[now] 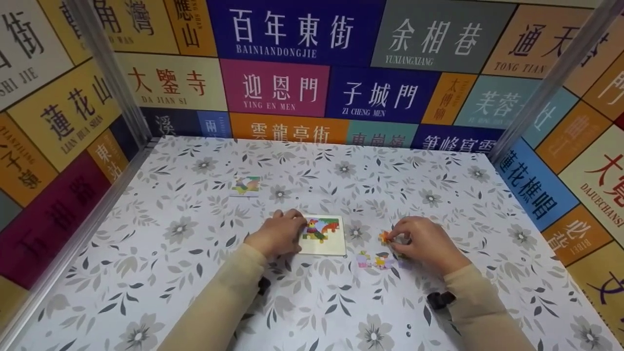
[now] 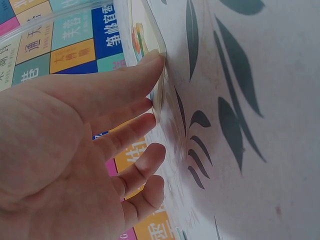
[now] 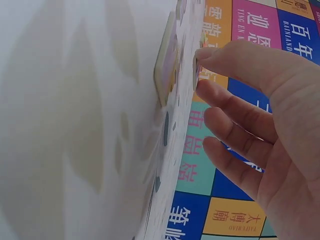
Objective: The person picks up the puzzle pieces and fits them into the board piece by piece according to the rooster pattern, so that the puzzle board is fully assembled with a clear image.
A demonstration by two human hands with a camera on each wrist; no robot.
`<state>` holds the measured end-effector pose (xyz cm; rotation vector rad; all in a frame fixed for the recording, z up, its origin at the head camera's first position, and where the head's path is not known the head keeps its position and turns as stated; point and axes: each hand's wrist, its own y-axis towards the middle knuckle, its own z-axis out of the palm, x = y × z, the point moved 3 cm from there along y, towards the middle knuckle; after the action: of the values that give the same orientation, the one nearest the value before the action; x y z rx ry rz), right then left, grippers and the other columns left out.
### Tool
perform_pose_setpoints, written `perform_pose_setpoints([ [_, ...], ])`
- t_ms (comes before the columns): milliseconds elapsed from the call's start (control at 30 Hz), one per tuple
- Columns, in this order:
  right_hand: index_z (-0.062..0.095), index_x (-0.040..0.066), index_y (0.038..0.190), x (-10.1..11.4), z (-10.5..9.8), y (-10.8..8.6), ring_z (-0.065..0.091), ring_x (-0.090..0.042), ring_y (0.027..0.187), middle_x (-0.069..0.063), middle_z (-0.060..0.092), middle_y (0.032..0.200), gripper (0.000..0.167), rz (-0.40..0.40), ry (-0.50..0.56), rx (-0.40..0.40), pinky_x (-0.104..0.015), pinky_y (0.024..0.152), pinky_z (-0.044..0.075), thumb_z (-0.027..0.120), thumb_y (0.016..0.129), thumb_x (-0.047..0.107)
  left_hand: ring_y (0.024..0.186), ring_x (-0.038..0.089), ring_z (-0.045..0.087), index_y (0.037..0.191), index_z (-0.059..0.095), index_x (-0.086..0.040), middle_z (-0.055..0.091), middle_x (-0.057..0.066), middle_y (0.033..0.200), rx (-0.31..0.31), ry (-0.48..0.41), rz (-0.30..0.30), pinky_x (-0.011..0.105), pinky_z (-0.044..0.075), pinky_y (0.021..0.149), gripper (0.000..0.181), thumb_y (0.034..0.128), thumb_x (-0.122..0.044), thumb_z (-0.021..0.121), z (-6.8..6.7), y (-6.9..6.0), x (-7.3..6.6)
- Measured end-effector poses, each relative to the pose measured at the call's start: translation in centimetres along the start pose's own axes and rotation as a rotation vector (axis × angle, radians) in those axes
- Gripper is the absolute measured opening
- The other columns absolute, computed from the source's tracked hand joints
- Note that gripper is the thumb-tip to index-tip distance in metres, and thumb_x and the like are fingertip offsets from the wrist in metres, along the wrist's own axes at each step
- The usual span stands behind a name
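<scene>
The head view alone shows the whole layout on the desk [image 1: 312, 163]: the puzzle board [image 1: 321, 248] lies near its middle, and a small picture card [image 1: 246, 186] rests toward the far left corner. The left wrist view adds what the head view hides, the thumb of the left hand [image 1: 277, 235] on the board's rim, with the nearest fingers against its edge and the other two bent loosely and clear. The right wrist view shows a thin piece edge-on between thumb and forefinger, the remaining fingers spread and half bent; only from the head does its orange colour show plainly.

The board lies between the hands, touching the left one at its left edge and apart from the right hand [image 1: 429, 245], which pinches the orange piece [image 1: 384, 237]. Loose pieces [image 1: 380, 262] lie beside the board's near right corner, partly under the right hand
</scene>
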<state>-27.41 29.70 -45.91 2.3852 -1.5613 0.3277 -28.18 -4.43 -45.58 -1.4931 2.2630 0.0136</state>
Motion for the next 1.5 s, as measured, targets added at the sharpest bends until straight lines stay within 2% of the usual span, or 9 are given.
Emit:
perform_pose_setpoints([
  [100,0.084,0.027,0.099,0.5,0.0,0.2,0.064,-0.016,0.084,0.006,0.072,0.103,0.013,-0.024,-0.005,-0.002,-0.035,0.074,0.052,0.083,0.086,0.026,0.135,0.032,0.045,0.151,0.053,-0.018,0.047,0.004,0.156,0.010,-0.009,-0.005,0.050,0.041,0.113,0.070,0.0873,-0.024,0.082,-0.1,0.0,0.0],
  [333,0.084,0.027,0.098,1.8,0.1,0.7,0.065,-0.016,0.083,0.007,0.072,0.098,0.013,-0.065,0.004,-0.014,-0.034,0.072,0.052,0.083,0.085,0.025,0.132,0.035,0.046,0.147,0.056,-0.015,0.049,0.006,0.153,-0.016,0.019,0.030,0.052,0.042,0.110,0.068,0.0856,-0.022,0.084,-0.1,0.0,-0.1],
  [600,0.083,0.026,0.099,3.1,0.4,1.6,0.066,-0.015,0.084,0.008,0.073,0.099,0.014,-0.071,0.013,-0.009,-0.035,0.074,0.054,0.082,0.086,0.024,0.134,0.033,0.045,0.149,0.055,-0.016,0.047,0.006,0.155,0.006,0.013,-0.001,0.050,0.041,0.112,0.068,0.0874,-0.023,0.082,-0.1,0.1,-0.2],
  [800,0.084,0.026,0.099,3.9,0.7,2.1,0.065,-0.015,0.082,0.009,0.074,0.098,0.014,-0.122,0.027,-0.025,-0.034,0.071,0.053,0.082,0.085,0.022,0.135,0.033,0.045,0.150,0.054,-0.017,0.046,0.005,0.156,0.006,0.010,-0.004,0.050,0.041,0.113,0.067,0.0883,-0.024,0.082,-0.1,0.2,-0.2],
  [1100,0.084,0.026,0.099,5.3,1.7,3.2,0.069,-0.018,0.092,0.009,0.074,0.100,0.014,-0.131,0.044,-0.014,-0.039,0.081,0.056,0.082,0.085,0.023,0.136,0.033,0.044,0.150,0.053,-0.018,0.046,0.004,0.156,0.024,-0.007,-0.023,0.051,0.040,0.114,0.067,0.0891,-0.023,0.081,0.0,0.0,-0.1],
  [1333,0.084,0.026,0.101,6.4,2.2,4.3,0.070,-0.018,0.093,0.008,0.075,0.101,0.015,-0.178,0.020,-0.009,-0.040,0.080,0.056,0.083,0.086,0.024,0.129,0.037,0.049,0.145,0.058,-0.012,0.050,0.009,0.151,-0.024,0.051,0.048,0.052,0.046,0.107,0.063,0.0876,-0.022,0.082,-0.2,-0.3,-0.4],
  [1500,0.084,0.027,0.103,7.0,2.7,4.9,0.069,-0.016,0.092,0.010,0.075,0.100,0.016,-0.185,0.031,0.010,-0.039,0.081,0.056,0.082,0.087,0.024,0.131,0.036,0.047,0.146,0.056,-0.013,0.049,0.008,0.153,-0.014,0.045,0.032,0.052,0.044,0.109,0.063,0.0889,-0.022,0.081,-0.2,-0.2,-0.3],
])
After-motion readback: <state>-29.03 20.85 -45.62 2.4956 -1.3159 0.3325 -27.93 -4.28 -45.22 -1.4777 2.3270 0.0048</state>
